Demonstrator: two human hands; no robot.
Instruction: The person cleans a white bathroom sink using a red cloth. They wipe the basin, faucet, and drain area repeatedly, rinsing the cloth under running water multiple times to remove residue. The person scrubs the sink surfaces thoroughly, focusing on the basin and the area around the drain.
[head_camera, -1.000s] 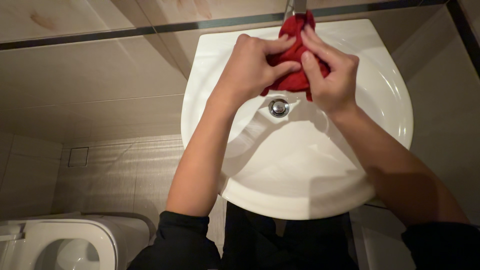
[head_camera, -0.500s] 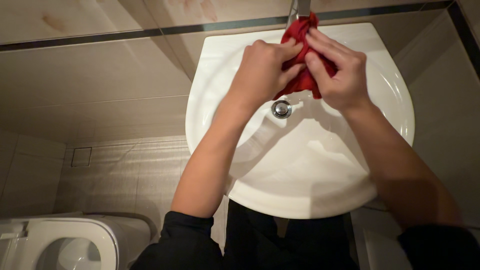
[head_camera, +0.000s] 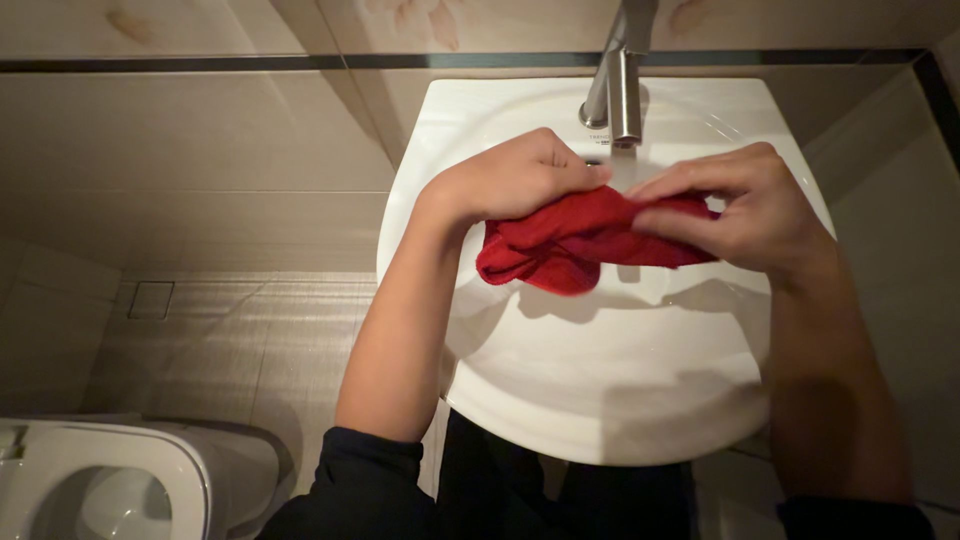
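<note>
A: What kind of room is this, and what takes the most place in the frame?

B: It is a small bathroom with beige wall tiles and a dark stripe running along the top of the frame. In the centre is a white basin (head_camera: 600, 400), round at the lower side. At its upper edge, near the top centre, stands a metal tap (head_camera: 622, 85) that points down into the bowl.

A: Is something inside the basin?

B: The bowl itself looks bare and white in the lower part. Above it, in the middle of the frame, a red cloth (head_camera: 585, 240) is held; it hangs just under the tap and throws a shadow on the bowl. It covers the middle of the bowl, so the drain does not show.

A: How do the hands hold it?

B: The left hand (head_camera: 510, 180), left of centre, is closed like a fist on the left end of the cloth, which bunches below it. The right hand (head_camera: 750, 205), right of centre, pinches the right end between thumb and curled fingers. The cloth is stretched between both.

A: And other containers?

B: In the lower left corner is a white toilet (head_camera: 110, 480) with the lid open; what is in its bowl I cannot tell. Dark sleeves show at the bottom edge.
</note>
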